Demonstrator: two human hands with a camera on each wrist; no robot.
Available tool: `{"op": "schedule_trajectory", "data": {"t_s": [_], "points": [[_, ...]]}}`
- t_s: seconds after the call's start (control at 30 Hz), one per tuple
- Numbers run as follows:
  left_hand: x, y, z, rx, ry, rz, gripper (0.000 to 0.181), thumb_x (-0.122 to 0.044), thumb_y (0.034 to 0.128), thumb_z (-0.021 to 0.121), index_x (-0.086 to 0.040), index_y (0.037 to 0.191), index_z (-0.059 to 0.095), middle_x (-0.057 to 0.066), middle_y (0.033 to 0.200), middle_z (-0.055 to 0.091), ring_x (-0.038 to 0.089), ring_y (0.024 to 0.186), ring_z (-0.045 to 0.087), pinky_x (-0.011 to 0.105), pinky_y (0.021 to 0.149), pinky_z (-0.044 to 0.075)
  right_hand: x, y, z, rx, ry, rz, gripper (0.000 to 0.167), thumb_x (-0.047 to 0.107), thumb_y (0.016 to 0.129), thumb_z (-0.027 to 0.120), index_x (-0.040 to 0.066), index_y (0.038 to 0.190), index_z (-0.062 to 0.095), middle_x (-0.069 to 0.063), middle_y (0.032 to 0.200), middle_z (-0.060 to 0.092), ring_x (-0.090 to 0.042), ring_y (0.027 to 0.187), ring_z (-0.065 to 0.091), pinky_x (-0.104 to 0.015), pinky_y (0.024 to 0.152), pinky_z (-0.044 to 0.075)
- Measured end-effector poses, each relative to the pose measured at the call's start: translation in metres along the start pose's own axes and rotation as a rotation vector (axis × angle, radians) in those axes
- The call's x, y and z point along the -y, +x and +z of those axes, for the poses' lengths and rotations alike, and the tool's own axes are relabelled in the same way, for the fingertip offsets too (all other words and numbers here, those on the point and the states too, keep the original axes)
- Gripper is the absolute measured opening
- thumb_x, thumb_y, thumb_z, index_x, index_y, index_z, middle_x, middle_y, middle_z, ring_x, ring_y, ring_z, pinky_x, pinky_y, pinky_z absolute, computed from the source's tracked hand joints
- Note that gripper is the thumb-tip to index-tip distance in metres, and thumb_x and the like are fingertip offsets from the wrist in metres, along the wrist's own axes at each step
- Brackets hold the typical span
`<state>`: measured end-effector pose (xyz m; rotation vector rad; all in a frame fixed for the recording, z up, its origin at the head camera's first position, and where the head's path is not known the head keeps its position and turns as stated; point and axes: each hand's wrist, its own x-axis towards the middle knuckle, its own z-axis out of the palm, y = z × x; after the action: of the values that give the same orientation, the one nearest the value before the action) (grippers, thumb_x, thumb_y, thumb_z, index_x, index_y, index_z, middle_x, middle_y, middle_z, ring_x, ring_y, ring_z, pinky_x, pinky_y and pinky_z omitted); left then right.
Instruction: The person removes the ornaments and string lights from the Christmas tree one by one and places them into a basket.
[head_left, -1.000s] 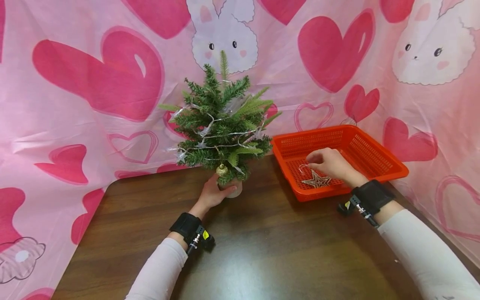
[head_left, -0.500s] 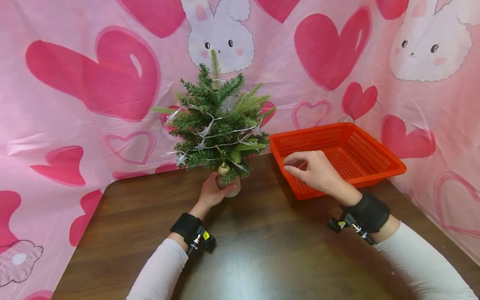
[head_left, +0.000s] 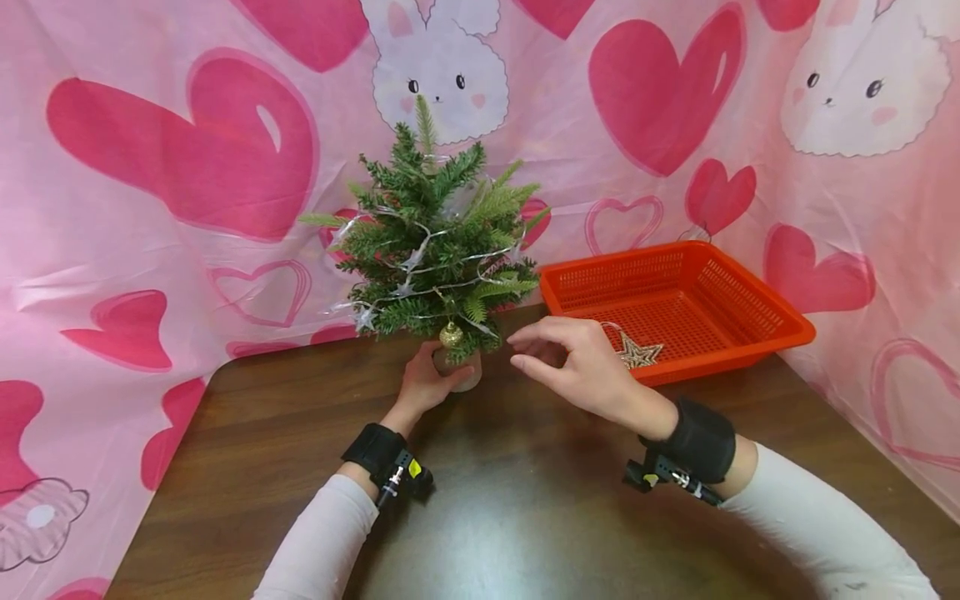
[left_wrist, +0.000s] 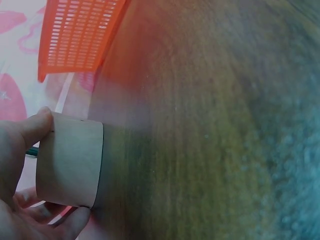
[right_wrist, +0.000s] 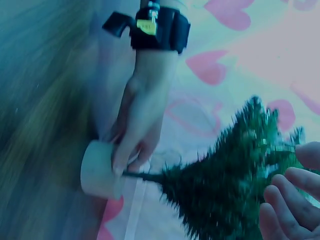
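Note:
A small artificial Christmas tree (head_left: 438, 242) with a string of star-shaped lights stands upright at the back of the table. A gold ball ornament (head_left: 451, 335) hangs from a low front branch. My left hand (head_left: 427, 385) grips the tree's round pale base (left_wrist: 70, 159), thumb on one side and fingers on the other. Just right of the lowest branches is my right hand (head_left: 581, 367); its thumb and fingers are bent with a gap between them. Nothing shows in that gap. In the right wrist view its fingers (right_wrist: 287, 200) are near the tree's branches.
An orange plastic basket (head_left: 757, 287) stands at the right of the brown wooden table (head_left: 480, 500). Inside it, near the front, lies a glittery star ornament (head_left: 640, 353) with a hanging loop. A pink heart-and-rabbit cloth (head_left: 562, 167) rises behind the table.
My right hand has come out of the basket and moved left towards the tree, uncovering the star ornament. My left hand keeps its grip on the base.

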<state>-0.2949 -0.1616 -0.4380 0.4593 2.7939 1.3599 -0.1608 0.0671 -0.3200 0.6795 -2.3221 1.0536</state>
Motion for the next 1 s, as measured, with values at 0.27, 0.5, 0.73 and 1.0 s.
{"op": "schedule_trajectory", "data": {"t_s": [0.27,0.5,0.73,1.0], "points": [[-0.001,0.002,0.0,-0.011,0.037,0.005,0.07,-0.037,0.0812,0.08,-0.001,0.134,0.05,0.023,0.132,0.061,0.04,0.123,0.058,0.052,0.101,0.047,0.013,0.007,0.021,-0.117,-0.116,-0.198,0.019,0.015,0.084,0.078,0.014,0.102,0.076,-0.001,0.097,0.075,-0.013,0.091,0.068,-0.032,0.081,0.055],[-0.001,0.002,-0.002,0.005,0.043,0.004,0.071,-0.038,0.0821,0.079,-0.001,0.134,0.049,0.023,0.131,0.06,0.04,0.122,0.058,0.051,0.099,0.048,0.023,0.008,0.036,-0.185,-0.302,-0.316,0.021,0.02,0.087,0.076,0.011,0.106,0.076,-0.004,0.103,0.074,-0.017,0.097,0.068,-0.035,0.087,0.056],[0.001,0.001,-0.002,0.008,0.08,0.021,0.07,-0.038,0.082,0.078,0.0,0.134,0.05,0.023,0.131,0.06,0.04,0.119,0.059,0.051,0.098,0.049,0.03,0.009,0.048,-0.158,-0.448,-0.381,0.028,0.024,0.09,0.072,0.01,0.115,0.073,-0.008,0.111,0.073,-0.02,0.101,0.068,-0.034,0.091,0.056],[0.003,0.002,-0.004,0.003,0.062,0.049,0.067,-0.029,0.0797,0.078,0.001,0.132,0.051,0.025,0.129,0.061,0.043,0.118,0.059,0.055,0.099,0.047,0.031,0.012,0.058,-0.12,-0.527,-0.335,0.039,0.031,0.094,0.067,0.011,0.127,0.067,-0.012,0.124,0.069,-0.024,0.11,0.066,-0.038,0.095,0.054]]}}
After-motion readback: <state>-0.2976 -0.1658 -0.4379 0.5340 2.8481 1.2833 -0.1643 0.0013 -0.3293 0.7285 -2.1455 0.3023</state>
